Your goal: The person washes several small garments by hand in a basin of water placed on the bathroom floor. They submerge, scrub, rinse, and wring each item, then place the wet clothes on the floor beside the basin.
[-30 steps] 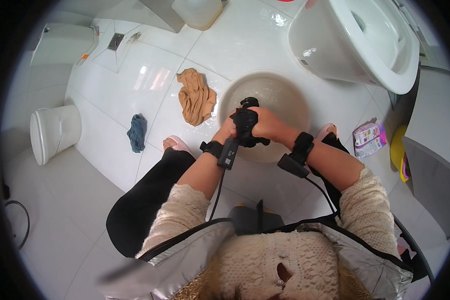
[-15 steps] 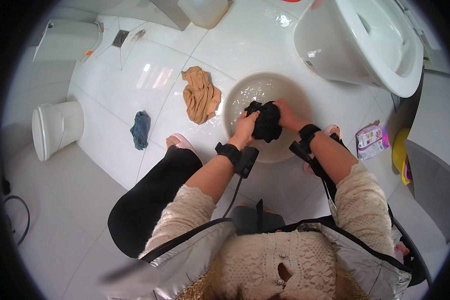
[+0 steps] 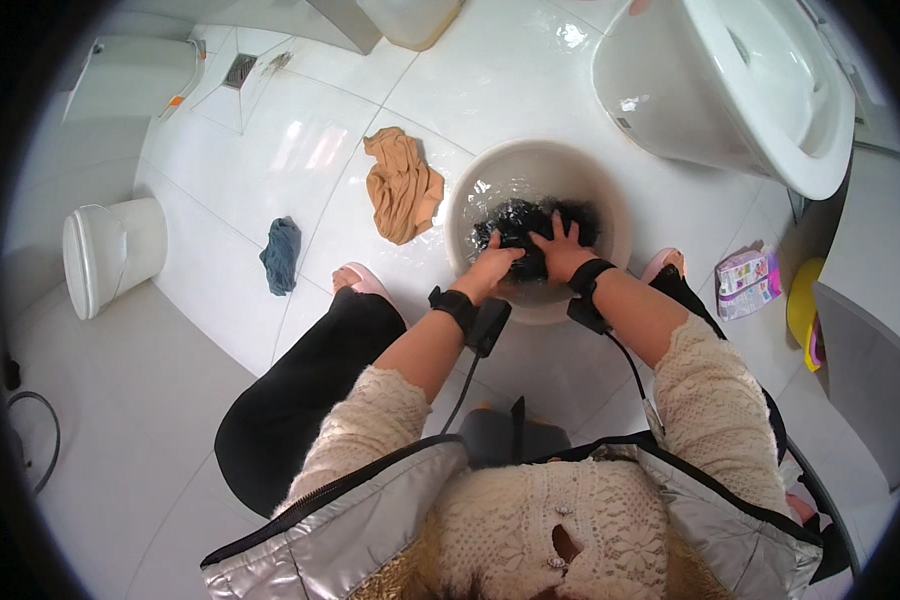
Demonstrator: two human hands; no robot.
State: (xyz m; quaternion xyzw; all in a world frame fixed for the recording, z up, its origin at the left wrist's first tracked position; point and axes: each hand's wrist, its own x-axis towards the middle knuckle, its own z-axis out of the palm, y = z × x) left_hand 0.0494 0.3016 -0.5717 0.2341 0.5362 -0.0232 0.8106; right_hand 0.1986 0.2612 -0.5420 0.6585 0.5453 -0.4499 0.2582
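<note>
A pale round basin (image 3: 455,262) stands on the floor before me with water in it. Inside lies a black cloth garment (image 3: 525,222), spread out and partly under water. My left hand (image 3: 492,268) rests on its near left part, thumb and forefinger apart; the other fingertips are hard to make out. Fingers spread, my right hand (image 3: 564,254) presses down on the garment's right part. Left of the basin, a crumpled tan garment (image 3: 400,188) lies on the tiles. Farther left is a small bunched blue-grey cloth (image 3: 281,256).
A white toilet (image 3: 670,100) stands at the far right. Along the right side are a purple-and-white packet (image 3: 748,283) and a yellow object (image 3: 802,305). At the left is a lidded white bucket (image 3: 120,255); a drain (image 3: 239,70) lies beyond. A translucent container (image 3: 407,20) stands at the back.
The bunched black garment has gone down into the water and spread out. My hands have lowered with it, and the right hand's fingers have opened off their hold.
</note>
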